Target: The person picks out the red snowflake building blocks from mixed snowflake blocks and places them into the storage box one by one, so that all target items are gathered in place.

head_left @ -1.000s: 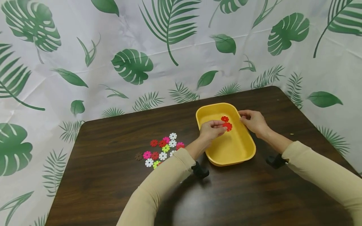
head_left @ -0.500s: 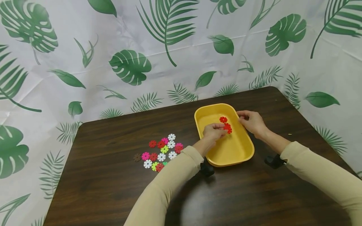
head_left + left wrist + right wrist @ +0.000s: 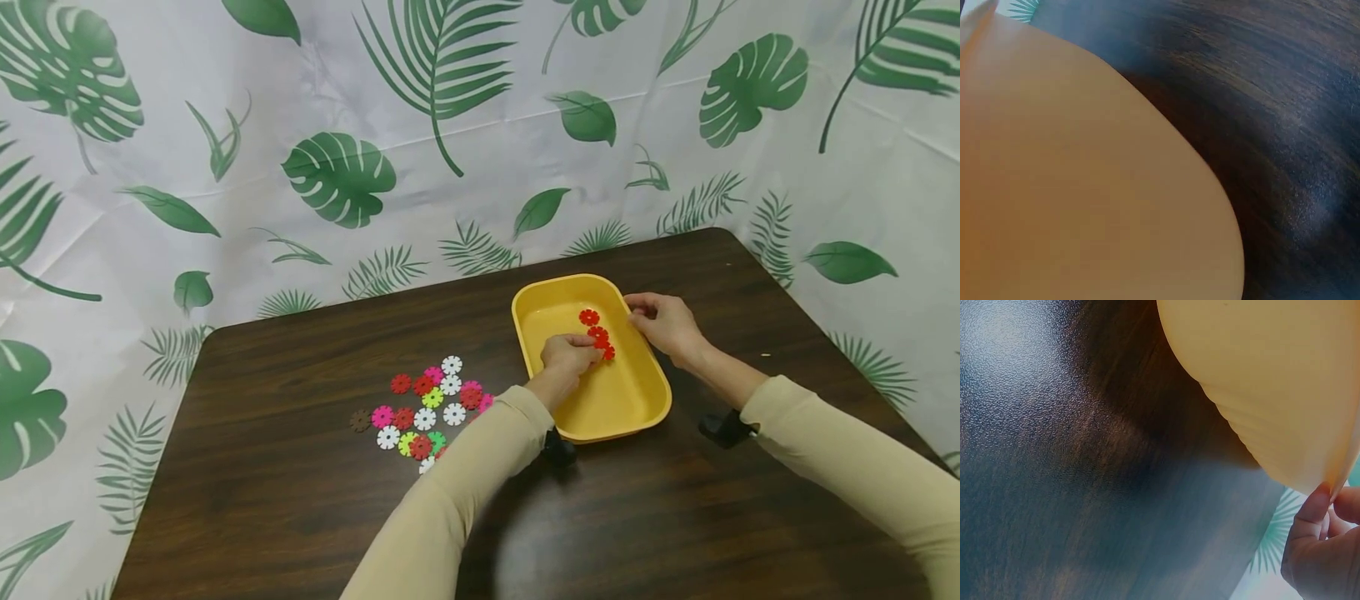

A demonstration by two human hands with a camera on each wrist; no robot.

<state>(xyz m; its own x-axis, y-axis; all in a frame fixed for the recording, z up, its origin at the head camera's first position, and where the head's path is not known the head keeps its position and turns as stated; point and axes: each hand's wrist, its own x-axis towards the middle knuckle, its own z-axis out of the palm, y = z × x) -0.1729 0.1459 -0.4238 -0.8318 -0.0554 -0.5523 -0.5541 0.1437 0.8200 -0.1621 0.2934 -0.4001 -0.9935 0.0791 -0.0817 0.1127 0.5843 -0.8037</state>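
My left hand [image 3: 567,358] is inside the yellow tray [image 3: 651,408], its fingertips pinching a red slotted disc [image 3: 607,352] low over the tray floor. Two more red slotted discs, an upper one [image 3: 589,317] and a middle one [image 3: 597,332], lie just beyond the fingers in a short row. The fingers partly cover the lowest disc. At the tray's right side, my right hand [image 3: 666,325] holds the rim between thumb and fingers, which the right wrist view also shows on the tray edge [image 3: 1272,381]. Only the tray wall [image 3: 1097,181] and table fill the left wrist view.
Left of the tray, several loose slotted discs [image 3: 424,418] in white, pink, red, yellow-green, green and brown lie on the dark wooden table [image 3: 270,467]. My left sleeve [image 3: 465,492] hides part of this group. A leaf-printed cloth [image 3: 480,125] hangs behind the table.
The left hand has lowered the red disc and moved slightly toward me inside the tray. A third red disc now shows below the other two. The right hand stays on the rim.
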